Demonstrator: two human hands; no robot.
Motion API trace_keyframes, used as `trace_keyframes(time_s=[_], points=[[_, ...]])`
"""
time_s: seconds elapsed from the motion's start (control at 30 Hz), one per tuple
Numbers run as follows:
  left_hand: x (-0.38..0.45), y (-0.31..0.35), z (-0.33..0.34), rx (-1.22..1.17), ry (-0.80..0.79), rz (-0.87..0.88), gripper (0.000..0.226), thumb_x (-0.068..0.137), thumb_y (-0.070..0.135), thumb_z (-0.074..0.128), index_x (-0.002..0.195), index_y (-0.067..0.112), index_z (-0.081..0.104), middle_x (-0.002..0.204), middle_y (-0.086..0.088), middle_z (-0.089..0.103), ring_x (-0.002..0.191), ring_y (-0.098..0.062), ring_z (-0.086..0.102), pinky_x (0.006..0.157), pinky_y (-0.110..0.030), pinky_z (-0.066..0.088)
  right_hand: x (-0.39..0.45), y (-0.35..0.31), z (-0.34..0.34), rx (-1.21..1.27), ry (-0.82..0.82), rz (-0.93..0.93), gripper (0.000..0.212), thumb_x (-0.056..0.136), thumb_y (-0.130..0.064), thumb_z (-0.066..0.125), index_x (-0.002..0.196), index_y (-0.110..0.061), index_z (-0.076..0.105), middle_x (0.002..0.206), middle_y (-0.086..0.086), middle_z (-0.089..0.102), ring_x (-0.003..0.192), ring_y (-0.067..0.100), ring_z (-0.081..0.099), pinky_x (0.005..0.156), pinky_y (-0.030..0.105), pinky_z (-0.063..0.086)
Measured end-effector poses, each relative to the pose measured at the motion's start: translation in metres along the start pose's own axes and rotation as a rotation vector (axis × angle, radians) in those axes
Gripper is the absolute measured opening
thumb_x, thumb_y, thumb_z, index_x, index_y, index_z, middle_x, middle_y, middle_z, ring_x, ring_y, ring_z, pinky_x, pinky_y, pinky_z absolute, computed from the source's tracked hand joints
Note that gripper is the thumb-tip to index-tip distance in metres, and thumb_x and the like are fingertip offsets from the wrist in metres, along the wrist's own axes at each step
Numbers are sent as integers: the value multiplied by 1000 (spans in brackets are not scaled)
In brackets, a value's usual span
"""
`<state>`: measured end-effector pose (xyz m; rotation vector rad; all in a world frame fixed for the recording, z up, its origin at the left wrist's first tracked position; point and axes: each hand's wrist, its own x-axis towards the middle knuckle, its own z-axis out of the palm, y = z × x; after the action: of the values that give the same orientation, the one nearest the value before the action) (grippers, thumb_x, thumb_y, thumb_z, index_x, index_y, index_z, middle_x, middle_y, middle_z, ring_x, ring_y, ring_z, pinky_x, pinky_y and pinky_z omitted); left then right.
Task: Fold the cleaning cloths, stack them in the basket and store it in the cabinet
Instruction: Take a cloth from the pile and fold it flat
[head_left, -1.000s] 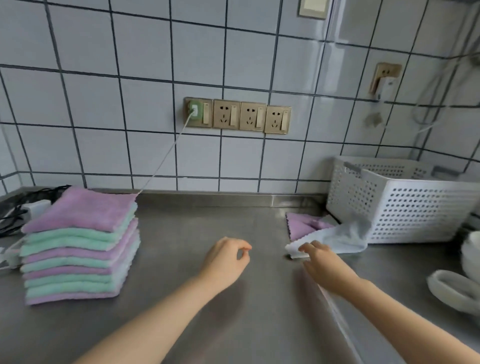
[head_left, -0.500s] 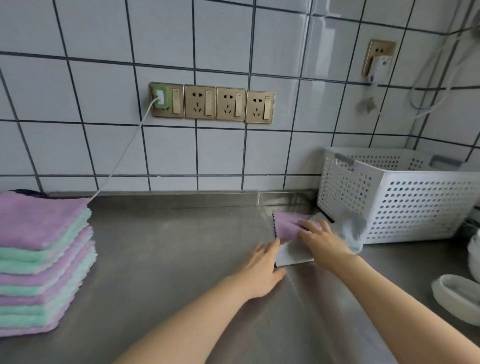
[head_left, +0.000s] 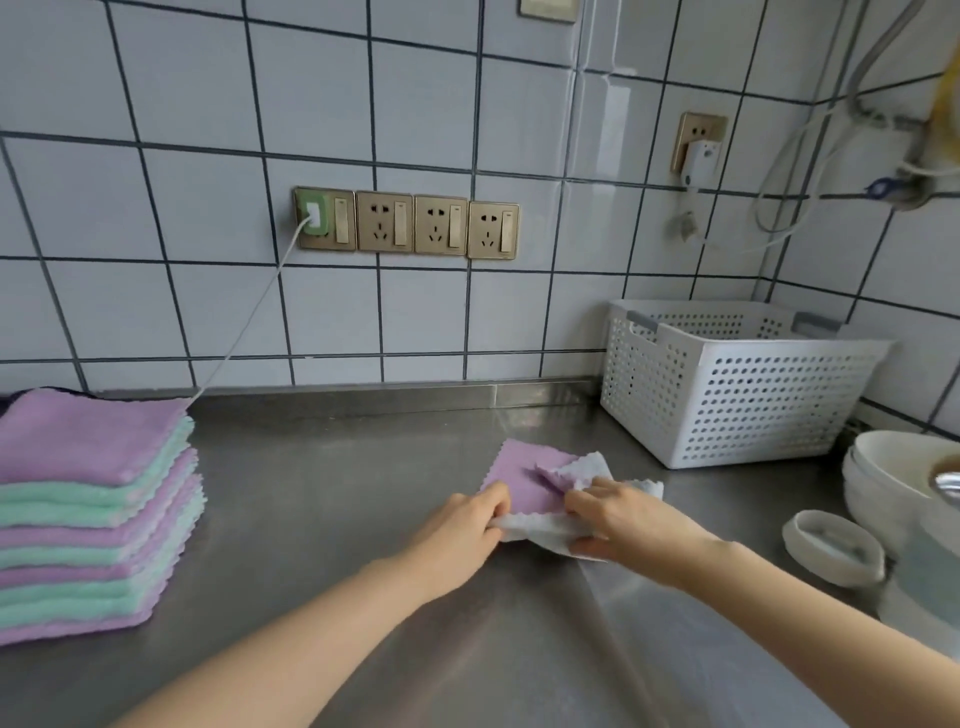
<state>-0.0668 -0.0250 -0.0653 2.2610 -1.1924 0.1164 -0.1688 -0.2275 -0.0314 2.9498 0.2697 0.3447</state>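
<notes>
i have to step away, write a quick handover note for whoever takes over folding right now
Left hand: pinching the near left edge of the purple and white cloth.
Right hand: gripping the same cloth's white side, partly turned over.
That cloth lies crumpled on the steel counter, in front of the white basket; not folded yet.
Stack of purple and green cloths sits at the counter's left end.
Nothing shows inside the basket, though its bottom is hidden.
Left to do: fold this cloth, load all cloths into the basket, store it in the cabinet, which is out of view.
</notes>
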Motion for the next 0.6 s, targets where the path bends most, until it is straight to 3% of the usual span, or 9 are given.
trace_keyframes(time_s=[0.1, 0.17, 0.23, 0.3, 0.37, 0.43, 0.53, 0.6], points=[[-35, -3, -36, 36, -97, -11, 14, 90, 24, 54, 85, 30, 41, 72, 10, 53, 71, -14, 47, 57, -23, 34, -13, -17, -21, 60, -139, 72, 27, 88, -29, 58, 110, -16, 56, 103, 6, 56, 101, 22, 51, 82, 35, 45], [-55, 1, -64, 28, -154, -47, 15, 87, 27, 59, 85, 35, 47, 73, 15, 57, 72, -3, 49, 56, -14, 34, -19, -31, -40, 121, -70, 64, 23, 88, -32, 60, 103, -15, 59, 98, 3, 56, 103, 18, 47, 84, 31, 43], [-74, 1, -96, 11, -212, -92, 11, 79, 29, 65, 81, 34, 56, 79, 13, 65, 78, -3, 57, 68, -19, 44, -22, -43, -60, 187, -5, 76, 26, 85, -40, 64, 94, -15, 61, 96, -1, 58, 102, 14, 47, 84, 28, 43], [-91, 2, -130, -20, -255, -120, 11, 70, 34, 69, 78, 32, 62, 81, 6, 68, 75, -6, 57, 70, -30, 46, -24, -53, -83, 247, -2, 113, 30, 80, -47, 68, 90, -19, 63, 96, -4, 60, 95, 12, 53, 81, 27, 45], [-108, 8, -167, -57, -247, -112, 15, 66, 35, 76, 77, 33, 65, 72, 7, 62, 65, -6, 47, 61, -29, 40, -26, -62, -109, 364, -29, 106, 31, 76, -49, 72, 75, -22, 57, 76, -9, 57, 69, 7, 50, 63, 23, 42], [-122, 21, -203, -266, -183, -111, 16, 68, 22, 82, 78, 22, 69, 70, 5, 61, 62, -7, 50, 57, -20, 39, -28, -71, -138, 562, -30, 107, 36, 73, -48, 75, 69, -19, 54, 65, -8, 54, 57, 5, 47, 54, 19, 37], [-136, 38, -245, -825, -2, -136, 12, 62, 13, 74, 74, 14, 73, 73, -2, 70, 68, -13, 67, 57, -20, 52, -27, -83, -174, 1048, 67, 113, 32, 70, -41, 77, 73, -13, 61, 70, 0, 66, 63, 10, 61, 53, 21, 47], [-134, 41, -256, -1008, 176, -148, 11, 68, 11, 69, 78, 12, 72, 71, -3, 71, 63, -12, 68, 52, -20, 52, -19, -86, -185, 1299, 168, 128, 24, 69, -33, 74, 72, -14, 62, 68, 1, 66, 61, 12, 61, 52, 20, 49]])
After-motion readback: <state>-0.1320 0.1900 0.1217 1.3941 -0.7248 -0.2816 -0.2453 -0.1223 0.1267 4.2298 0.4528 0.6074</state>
